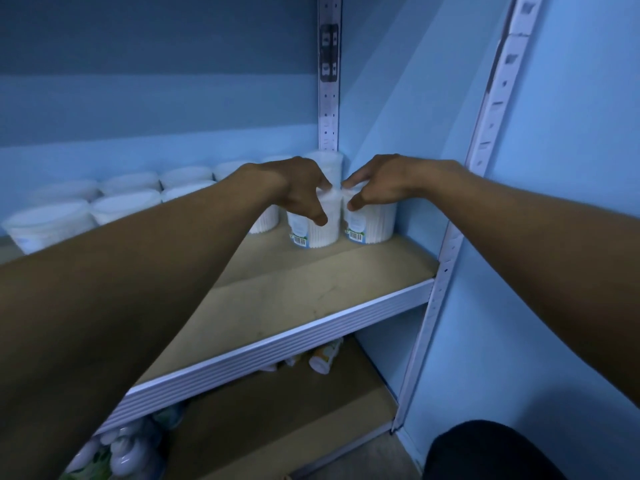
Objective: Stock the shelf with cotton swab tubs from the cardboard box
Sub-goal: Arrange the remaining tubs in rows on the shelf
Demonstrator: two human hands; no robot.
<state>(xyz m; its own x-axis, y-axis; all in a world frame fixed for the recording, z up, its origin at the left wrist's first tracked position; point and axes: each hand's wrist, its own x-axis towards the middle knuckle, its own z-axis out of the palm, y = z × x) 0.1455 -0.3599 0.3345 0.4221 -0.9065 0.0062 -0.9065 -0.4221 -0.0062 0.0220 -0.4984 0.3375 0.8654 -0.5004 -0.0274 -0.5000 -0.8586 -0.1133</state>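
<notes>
Two white cotton swab tubs stand side by side on the wooden shelf (311, 289), near its right back corner. My left hand (301, 188) grips the left tub (323, 230) from above, thumb down its front. My right hand (377, 185) grips the right tub (375, 225) by its lid, thumb on its front. Both tubs rest on the shelf board, barcodes facing me. Behind them stands another tub (329, 164) in the corner. Two rows of several tubs (128, 206) run off to the left. The cardboard box is out of view.
A white perforated upright (328, 98) rises at the back corner and another upright (446, 271) at the shelf's front right. Blue walls close the back and right. On the lower shelf lie bottles (323, 356) and packs (121, 448). A dark shape (485, 452) sits bottom right.
</notes>
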